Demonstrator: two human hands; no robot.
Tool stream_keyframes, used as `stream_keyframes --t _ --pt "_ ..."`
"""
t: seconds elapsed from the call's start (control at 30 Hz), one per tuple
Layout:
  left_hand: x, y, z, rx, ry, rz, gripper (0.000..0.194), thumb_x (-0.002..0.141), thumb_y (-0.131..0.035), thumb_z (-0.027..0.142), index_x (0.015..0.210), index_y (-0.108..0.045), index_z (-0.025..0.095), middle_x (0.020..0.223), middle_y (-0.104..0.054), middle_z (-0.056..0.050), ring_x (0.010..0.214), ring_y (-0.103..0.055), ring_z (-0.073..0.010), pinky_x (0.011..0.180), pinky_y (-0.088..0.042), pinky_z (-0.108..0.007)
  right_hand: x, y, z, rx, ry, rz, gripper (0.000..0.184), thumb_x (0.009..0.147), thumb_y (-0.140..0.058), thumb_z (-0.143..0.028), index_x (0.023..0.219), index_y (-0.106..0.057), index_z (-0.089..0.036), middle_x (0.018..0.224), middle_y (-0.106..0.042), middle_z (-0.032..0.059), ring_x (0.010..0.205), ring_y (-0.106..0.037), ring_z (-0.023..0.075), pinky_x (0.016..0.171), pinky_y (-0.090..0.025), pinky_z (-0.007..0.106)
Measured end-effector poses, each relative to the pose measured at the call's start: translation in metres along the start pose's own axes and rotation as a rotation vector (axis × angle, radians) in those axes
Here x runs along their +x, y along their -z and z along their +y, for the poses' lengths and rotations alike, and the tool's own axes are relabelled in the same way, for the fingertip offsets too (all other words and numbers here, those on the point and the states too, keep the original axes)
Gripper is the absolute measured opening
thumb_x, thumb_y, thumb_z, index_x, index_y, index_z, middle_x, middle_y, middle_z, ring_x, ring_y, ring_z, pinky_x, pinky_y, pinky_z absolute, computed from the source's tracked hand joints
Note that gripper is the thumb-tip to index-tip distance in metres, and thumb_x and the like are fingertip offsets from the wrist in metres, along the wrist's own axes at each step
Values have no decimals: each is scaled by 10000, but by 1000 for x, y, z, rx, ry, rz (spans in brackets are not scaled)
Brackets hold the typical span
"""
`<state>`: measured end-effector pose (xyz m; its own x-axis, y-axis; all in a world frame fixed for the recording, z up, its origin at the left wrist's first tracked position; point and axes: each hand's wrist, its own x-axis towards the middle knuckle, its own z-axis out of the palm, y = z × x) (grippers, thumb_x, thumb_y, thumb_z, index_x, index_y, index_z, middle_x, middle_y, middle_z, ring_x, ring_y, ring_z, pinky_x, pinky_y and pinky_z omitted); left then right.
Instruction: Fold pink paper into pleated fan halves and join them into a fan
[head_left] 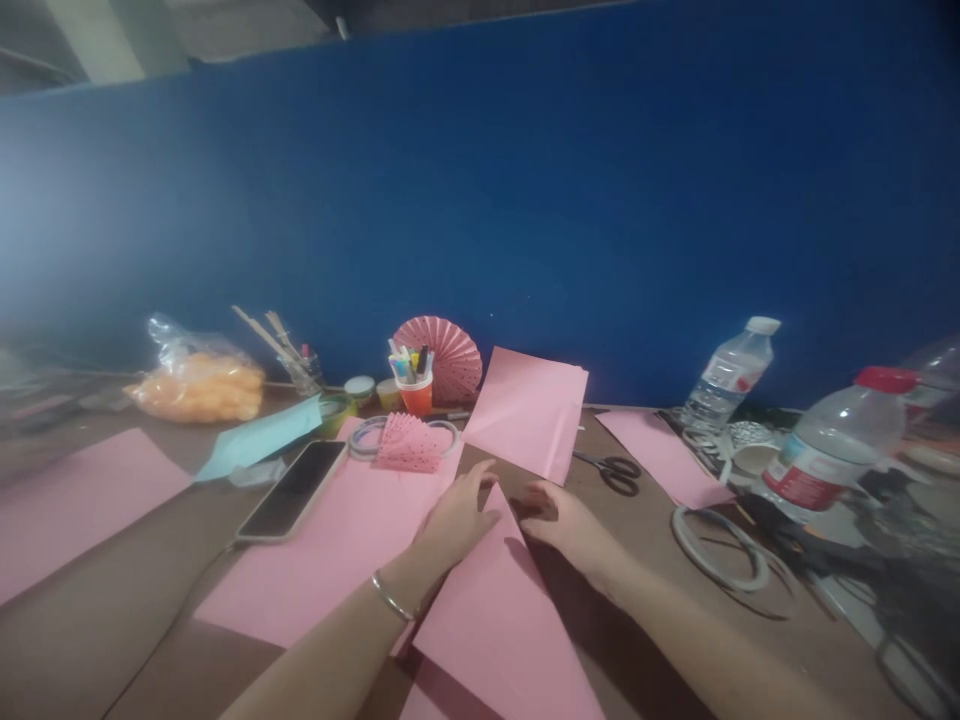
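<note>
A folded sheet of pink paper (502, 610) points away from me between my forearms, its far end narrowing to a corner. My left hand (459, 510), with a silver bangle at the wrist, is at that corner. Its thumb lies over the paper's left edge, and its fingers bend beyond it. On the other side, my right hand (566, 520) has curved fingers with a gap to the thumb, whose tip is close to the paper's right edge. Nothing shows in that gap. Another pink sheet (322, 560) lies flat under my left forearm.
A phone (292, 495), tape rolls with pink dotted paper (409, 443), a pen cup (416, 393) and a pleated pink fan (454, 355) stand left of centre. Scissors (619, 473), a tape ring (720, 550) and bottles (832, 440) are at right. A blue panel (525, 180) closes the back.
</note>
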<state>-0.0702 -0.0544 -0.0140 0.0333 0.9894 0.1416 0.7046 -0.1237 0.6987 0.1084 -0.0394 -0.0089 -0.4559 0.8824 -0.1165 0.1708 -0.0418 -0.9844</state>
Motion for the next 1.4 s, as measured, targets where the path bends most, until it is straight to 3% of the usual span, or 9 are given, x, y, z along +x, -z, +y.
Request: stream_keyframes --t 0.17,0.33,0.43,0.6,0.8,0.9,1.1,1.23,1.4 --pt "1 -7 -4 -87 10 60 663 607 -483 63 1235 -333 210 1181 -485 -70 1008 -505 -173 861 -429 -311 29 -7 -11 218 -282 22 391 674 -581 -248 1035 -451 -176 790 -625 36 595 -602 113 550 -486 241" --pt "4 -8 -11 -364 107 57 629 631 -475 49 1227 -324 180 958 -550 -72 748 -588 -133 674 -490 -275 52 -25 -13 159 -241 40 139 635 -609 -253 705 -573 -139 436 -503 -36 347 -413 58 331 -256 159" --pt "5 -1 -3 -453 69 149 598 626 -545 80 1191 -379 177 967 -537 -74 796 -576 -144 710 -479 -285 56 -32 -15 140 -171 75 144 611 -614 -232 528 -538 -141 320 -392 -67 303 -315 47 333 -204 181" --pt "6 21 19 -455 30 321 547 631 -629 192 1140 -430 179 994 -532 -75 901 -546 -175 775 -451 -311 59 -29 -32 124 -29 145 83 592 -584 -212 554 -571 -139 378 -458 -54 352 -369 66 385 -258 200" --pt "14 42 42 -556 78 181 341 707 -572 314 986 -519 125 911 -606 -87 873 -578 -197 770 -446 -324 53 -13 -70 32 309 324 167 636 -556 -277 728 -624 -156 664 -626 7 599 -536 132 564 -392 238" --pt "22 61 69 -495 -61 146 215 715 -553 271 877 -561 130 851 -629 -68 821 -592 -196 741 -450 -314 42 -6 -96 23 501 418 199 681 -537 -302 763 -628 -145 718 -638 33 660 -553 153 621 -417 265" --pt "26 98 139 -335 -349 373 268 725 -505 131 984 -522 198 895 -617 -26 833 -585 -152 766 -437 -282 10 13 -156 157 633 454 245 717 -558 -354 824 -654 -156 711 -647 29 635 -556 139 571 -422 248" --pt "12 92 164 -348 -421 341 262 750 -455 97 978 -513 213 900 -612 -18 820 -584 -137 719 -447 -250 -14 19 -173 215 642 457 227 702 -595 -357 806 -676 -171 774 -677 42 713 -592 170 634 -445 271" --pt "-2 76 170 -326 -384 343 281 781 -436 122 1028 -487 248 937 -601 -12 859 -567 -135 697 -447 -231 -25 19 -167 210 637 531 161 687 -630 -322 763 -688 -192 798 -688 35 757 -603 174 679 -444 262"
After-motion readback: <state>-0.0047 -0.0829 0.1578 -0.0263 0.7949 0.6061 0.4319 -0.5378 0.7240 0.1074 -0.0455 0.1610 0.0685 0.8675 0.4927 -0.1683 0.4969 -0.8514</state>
